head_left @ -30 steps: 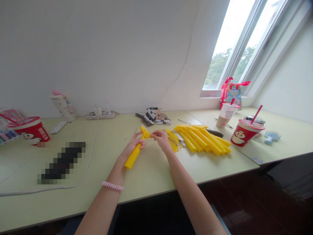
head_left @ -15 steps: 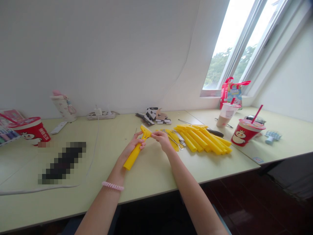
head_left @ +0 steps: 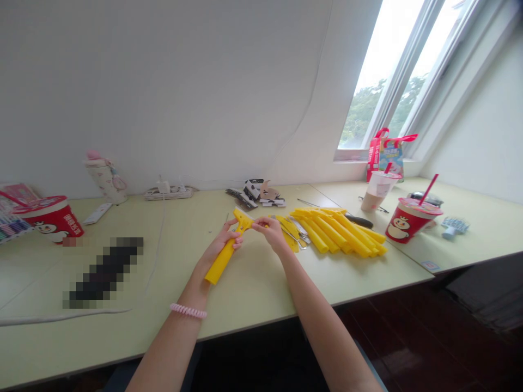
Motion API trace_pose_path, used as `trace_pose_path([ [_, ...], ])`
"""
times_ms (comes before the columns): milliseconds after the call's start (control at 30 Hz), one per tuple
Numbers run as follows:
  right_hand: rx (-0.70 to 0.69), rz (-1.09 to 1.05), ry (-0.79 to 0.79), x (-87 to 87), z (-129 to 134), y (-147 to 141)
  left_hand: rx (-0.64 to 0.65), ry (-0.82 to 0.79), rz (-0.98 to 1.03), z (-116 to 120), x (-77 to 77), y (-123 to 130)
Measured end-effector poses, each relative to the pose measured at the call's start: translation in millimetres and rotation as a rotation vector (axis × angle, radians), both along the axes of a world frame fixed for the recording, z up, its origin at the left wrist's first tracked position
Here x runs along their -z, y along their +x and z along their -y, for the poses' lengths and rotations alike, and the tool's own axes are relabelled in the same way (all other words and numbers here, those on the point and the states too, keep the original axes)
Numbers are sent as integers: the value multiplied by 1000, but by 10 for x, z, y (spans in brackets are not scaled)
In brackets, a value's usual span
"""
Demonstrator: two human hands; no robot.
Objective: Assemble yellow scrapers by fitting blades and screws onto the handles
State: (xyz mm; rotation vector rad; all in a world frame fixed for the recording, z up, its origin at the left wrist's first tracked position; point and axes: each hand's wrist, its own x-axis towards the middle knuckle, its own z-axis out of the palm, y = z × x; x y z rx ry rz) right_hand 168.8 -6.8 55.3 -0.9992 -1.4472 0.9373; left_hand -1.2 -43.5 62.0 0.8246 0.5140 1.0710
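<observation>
Pale green desk (head_left: 122, 348) under a slanted window (head_left: 379, 81) | yellow plastic scraper (head_left: 223, 258) held between both hands, long axis rising from near-left handle end to far-right head | left hand (head_left: 224, 242) closed around handle | right hand (head_left: 272, 233) pinching at head, nearer the fanned yellow scrapers (head_left: 339, 234)

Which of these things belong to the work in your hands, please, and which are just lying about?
Part of the work: yellow plastic scraper, left hand, right hand, pile of yellow scrapers, loose metal blades.

Lying about: red paper cup, power strip, floral bottle, blue hairbrush.
</observation>
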Motion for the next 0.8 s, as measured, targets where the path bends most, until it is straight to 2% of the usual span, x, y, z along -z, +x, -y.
trace_pose_path([
  [300,50,67,82,44,-46,-7,18,17,-11,-7,29,-14],
  [533,136,121,149,0,52,-74,-6,-26,45,-1,6,-10],
  [633,161,126,183,-11,67,-104,-84,-79,116,-20,-16,-14],
  [800,249,198,131,70,1,-121,-338,-113,262,-83,-20,-89],
])
